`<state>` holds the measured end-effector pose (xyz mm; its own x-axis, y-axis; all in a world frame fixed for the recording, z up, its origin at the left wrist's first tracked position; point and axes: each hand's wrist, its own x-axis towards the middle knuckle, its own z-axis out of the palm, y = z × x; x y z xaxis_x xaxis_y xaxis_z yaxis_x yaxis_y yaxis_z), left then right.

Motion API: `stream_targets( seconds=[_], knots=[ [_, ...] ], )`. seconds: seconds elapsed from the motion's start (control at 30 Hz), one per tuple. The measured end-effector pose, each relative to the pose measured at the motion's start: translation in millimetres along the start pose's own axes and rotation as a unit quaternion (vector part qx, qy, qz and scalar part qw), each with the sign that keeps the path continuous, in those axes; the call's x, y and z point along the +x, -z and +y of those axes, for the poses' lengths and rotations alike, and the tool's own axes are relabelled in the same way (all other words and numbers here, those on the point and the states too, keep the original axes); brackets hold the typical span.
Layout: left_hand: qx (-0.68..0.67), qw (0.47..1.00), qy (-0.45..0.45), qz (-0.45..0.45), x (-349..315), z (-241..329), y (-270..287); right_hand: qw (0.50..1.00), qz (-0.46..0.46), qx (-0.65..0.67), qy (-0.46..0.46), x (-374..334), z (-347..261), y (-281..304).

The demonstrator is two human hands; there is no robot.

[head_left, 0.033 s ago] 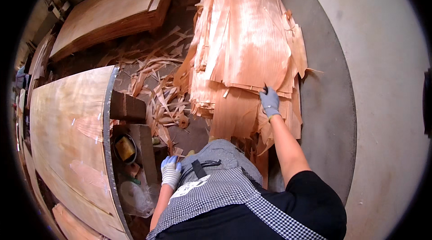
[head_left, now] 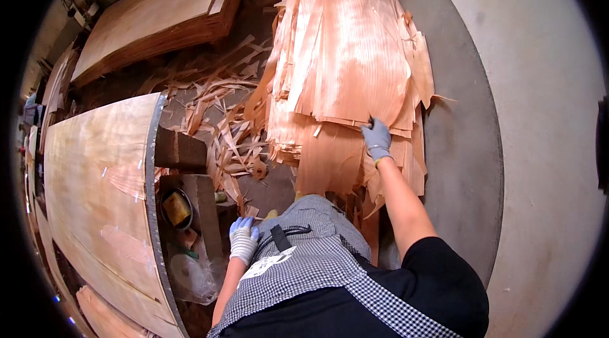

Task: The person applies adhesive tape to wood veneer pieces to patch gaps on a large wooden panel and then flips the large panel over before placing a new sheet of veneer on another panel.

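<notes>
Fingers of the right hand (head_left: 377, 138), in a grey glove, bend at the near edge of the upper veneer sheets (head_left: 355, 59), close to their right corner; a small dark shape shows at the fingertips, and whether they grip it, or pinch the wood, I cannot tell. Those sheets lie on a ragged stack (head_left: 285, 144) of reddish veneer straight ahead of the person, its edges torn and uneven, beside the grey wall (head_left: 533, 116). The left hand (head_left: 243, 241), in a striped glove with bluish fingertips, is loosely extended beside the checked apron (head_left: 317, 236), with nothing visible in its grasp. Torn strips (head_left: 231, 144) litter the floor left of the stack. Farther left stand a pale wood panel (head_left: 101, 179) and a round container (head_left: 188, 214) (a yellow block (head_left: 177, 208) sits inside), with a clear plastic bag (head_left: 202, 281) nearer the person.
</notes>
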<state>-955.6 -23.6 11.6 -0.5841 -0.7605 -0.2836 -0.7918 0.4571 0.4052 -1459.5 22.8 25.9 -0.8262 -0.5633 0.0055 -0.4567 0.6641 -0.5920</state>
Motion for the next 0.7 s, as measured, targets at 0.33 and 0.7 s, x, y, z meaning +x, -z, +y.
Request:
stream_targets(
  seconds=[0.33,0.7],
  knots=[
    [0.03,0.999,0.014,-0.005,-14,58,17,0.967,-0.063,-0.213,0.123,63,-34,-79],
    [0.024,0.999,-0.016,-0.036,13,60,18,0.983,0.057,0.04,0.172,72,-54,15]
  ],
)
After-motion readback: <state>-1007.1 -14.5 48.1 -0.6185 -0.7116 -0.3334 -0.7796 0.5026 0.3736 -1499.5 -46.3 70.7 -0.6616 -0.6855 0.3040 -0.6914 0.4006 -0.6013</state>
